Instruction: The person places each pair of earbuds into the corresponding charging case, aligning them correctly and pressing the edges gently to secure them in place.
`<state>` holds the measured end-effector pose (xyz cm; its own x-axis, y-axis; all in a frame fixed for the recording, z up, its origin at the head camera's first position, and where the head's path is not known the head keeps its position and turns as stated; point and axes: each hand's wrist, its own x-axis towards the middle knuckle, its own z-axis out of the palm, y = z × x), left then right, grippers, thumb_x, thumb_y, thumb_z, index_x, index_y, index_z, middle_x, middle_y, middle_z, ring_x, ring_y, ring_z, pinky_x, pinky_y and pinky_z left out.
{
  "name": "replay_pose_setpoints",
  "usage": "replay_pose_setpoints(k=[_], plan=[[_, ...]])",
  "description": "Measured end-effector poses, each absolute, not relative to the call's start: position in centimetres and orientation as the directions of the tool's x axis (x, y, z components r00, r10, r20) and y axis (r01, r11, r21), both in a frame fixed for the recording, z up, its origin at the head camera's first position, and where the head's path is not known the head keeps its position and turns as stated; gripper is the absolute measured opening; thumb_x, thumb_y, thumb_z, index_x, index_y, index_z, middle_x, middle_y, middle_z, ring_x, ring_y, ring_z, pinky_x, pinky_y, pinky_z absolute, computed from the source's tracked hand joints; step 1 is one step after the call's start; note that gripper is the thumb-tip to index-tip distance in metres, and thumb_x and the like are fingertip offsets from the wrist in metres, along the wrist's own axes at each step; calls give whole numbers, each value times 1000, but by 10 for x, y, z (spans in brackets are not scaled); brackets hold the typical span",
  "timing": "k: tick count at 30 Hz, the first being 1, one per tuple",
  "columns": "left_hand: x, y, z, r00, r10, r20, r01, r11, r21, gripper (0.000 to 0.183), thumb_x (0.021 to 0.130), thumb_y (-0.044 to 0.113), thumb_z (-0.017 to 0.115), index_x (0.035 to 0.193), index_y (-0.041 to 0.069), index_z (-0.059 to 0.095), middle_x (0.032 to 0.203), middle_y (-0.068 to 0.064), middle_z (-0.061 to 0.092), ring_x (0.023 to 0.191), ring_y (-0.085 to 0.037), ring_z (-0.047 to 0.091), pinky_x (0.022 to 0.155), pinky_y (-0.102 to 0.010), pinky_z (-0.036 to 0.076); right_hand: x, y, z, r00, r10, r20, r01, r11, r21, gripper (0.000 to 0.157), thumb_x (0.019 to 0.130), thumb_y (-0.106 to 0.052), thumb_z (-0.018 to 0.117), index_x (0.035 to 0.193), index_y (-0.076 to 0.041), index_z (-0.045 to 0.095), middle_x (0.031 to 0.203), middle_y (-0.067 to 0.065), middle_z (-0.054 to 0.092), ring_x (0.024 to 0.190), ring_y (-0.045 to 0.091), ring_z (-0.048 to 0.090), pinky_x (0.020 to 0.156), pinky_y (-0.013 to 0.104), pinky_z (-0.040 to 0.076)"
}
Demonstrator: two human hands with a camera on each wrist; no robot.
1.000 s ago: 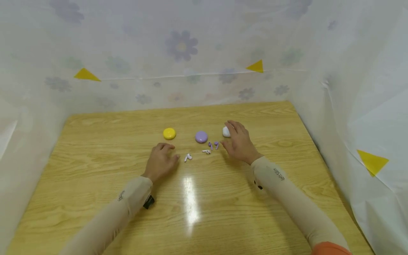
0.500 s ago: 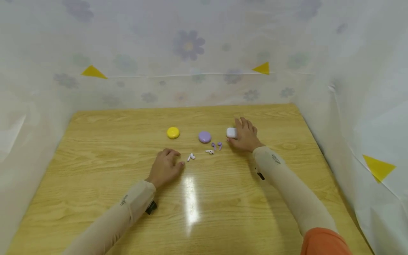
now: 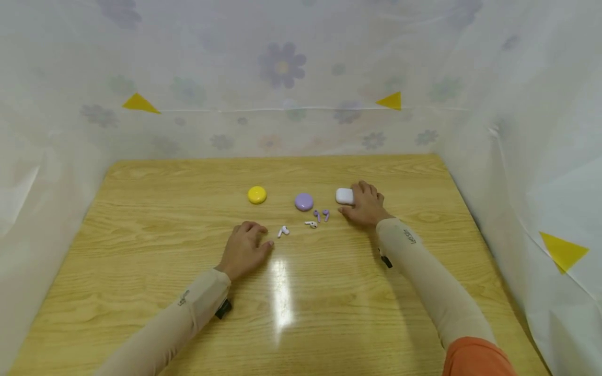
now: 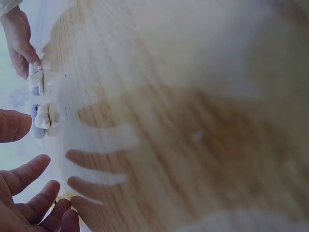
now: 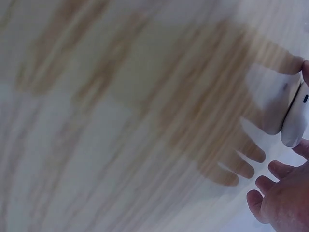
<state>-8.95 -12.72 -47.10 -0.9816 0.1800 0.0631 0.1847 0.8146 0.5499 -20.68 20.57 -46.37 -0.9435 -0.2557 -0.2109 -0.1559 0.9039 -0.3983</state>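
In the head view, right of the frame's centre, the person's right hand [image 3: 366, 206] lies on the pale wooden counter [image 3: 141, 292] with its grip curled around the small white rounded plastic earbud case [image 3: 345, 196]; fingertips sit on the case's right side and top, the thumb lies below it, and the case still rests on the counter. The right wrist view shows the same case [image 5: 294, 123] at the right edge of the frame, standing on its narrow side, with a fingertip at its top and the thumb just under it; the other fingers [image 5: 270, 186] curve below without touching it. Just left of that hand in the head view lie two small purple earbuds [image 3: 321, 214], side by side, and a white earbud [image 3: 310, 224] a little below them. Above these sits a round purple plastic case [image 3: 303, 201], closed, and further left a round yellow plastic case [image 3: 256, 195], also closed; the three cases form a row across the middle of the frame. The left hand [image 3: 244, 248] rests palm down on the counter at lower centre, its grip loosely spread and holding nothing, with the thumb tip near another white earbud [image 3: 282, 231] but apart from it. A floral translucent sheet [image 3: 282, 78] with yellow triangles walls in the counter.
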Motion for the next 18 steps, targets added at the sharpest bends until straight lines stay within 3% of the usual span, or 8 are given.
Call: replay_pose_setpoints(k=[11, 18], plan=[[-87, -126, -471, -979, 193, 70, 200, 814, 545, 34, 87, 33, 67, 109, 7, 67, 118, -15, 62, 113, -33, 55, 97, -47, 45, -207, 210, -470, -952, -260, -164, -177, 899, -401, 55, 94, -38, 55, 134, -2, 42, 148, 28, 28, 138, 48, 22, 106, 67, 18], [-87, -126, -472, -978, 192, 78, 203, 815, 543, 33, 86, 32, 68, 108, 8, 67, 117, -15, 62, 114, -33, 54, 97, -47, 45, -205, 211, -473, -961, -256, -105, -191, 888, -417, 51, 93, -38, 58, 128, -2, 47, 145, 28, 33, 136, 48, 26, 105, 65, 21]])
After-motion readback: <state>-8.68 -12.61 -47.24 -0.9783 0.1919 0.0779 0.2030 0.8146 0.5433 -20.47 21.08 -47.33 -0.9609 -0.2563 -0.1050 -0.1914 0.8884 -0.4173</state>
